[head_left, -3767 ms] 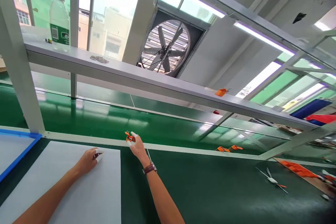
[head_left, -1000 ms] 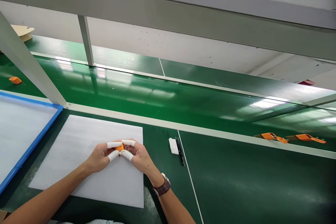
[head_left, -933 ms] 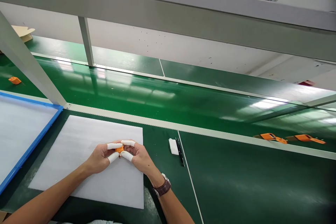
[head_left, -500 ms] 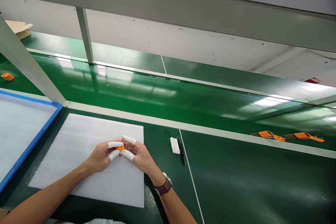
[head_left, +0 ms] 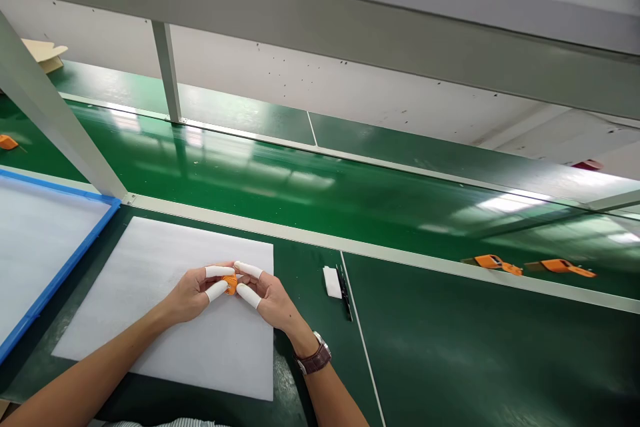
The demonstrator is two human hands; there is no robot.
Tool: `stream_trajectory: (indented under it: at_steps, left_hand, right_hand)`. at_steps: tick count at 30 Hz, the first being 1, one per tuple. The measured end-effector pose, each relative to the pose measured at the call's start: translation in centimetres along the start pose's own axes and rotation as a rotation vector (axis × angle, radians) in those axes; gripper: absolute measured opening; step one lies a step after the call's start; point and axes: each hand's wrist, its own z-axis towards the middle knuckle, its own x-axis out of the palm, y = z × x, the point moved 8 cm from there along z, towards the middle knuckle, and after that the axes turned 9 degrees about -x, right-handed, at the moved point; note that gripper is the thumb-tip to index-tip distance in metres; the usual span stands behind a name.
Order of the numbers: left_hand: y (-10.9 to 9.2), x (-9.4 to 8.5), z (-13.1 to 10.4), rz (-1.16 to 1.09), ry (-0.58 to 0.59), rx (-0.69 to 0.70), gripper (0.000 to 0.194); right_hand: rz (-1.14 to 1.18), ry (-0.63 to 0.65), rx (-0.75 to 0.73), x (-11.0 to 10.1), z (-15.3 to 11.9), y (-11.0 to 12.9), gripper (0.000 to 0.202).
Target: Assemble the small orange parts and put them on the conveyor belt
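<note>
Currently, the left hand (head_left: pixel 193 295) is pinching a small, angular orange piece (head_left: pixel 231 285) between white-sheathed fingertips (head_left: pixel 217 291), over a matte white rectangular sheet (head_left: pixel 200 360). The right hand (head_left: pixel 269 297) is curving in at the piece's three o'clock; whether it is gripping, cannot tell. Farther toward three, a white block (head_left: pixel 332 282) is lying on the smooth dark-green bench (head_left: pixel 460 353).

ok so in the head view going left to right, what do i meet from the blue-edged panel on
Blue-edged panel → left hand → orange part → right hand → white block → thin black item → one orange piece → another orange piece
</note>
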Motion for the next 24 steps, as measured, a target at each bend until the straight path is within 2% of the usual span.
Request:
stream_trajectory:
  at_steps: [6, 10, 18, 24]
  left_hand:
    - [0.1, 0.1, -0.1, -0.006, 0.005, 0.032, 0.036]
    - [0.4, 0.1, -0.1, 0.034, 0.003, 0.026, 0.037]
    - [0.5, 0.1, -0.2, 0.033, -0.004, 0.028, 0.035]
    - [1.2, -0.1, 0.1, 0.001, -0.054, -0.015, 0.036]
  right_hand:
    - [0.013, -0.021, 0.057, 0.3, -0.1, -0.7, 0.053]
    - [0.047, -0.019, 0.075, 0.7, 0.1, -0.2, 0.05]
    - [0.056, -0.046, 0.003, 1.8, 0.5, 0.8, 0.041]
    - [0.074, -0.096, 0.058, 1.3, 0.7, -0.4, 0.045]
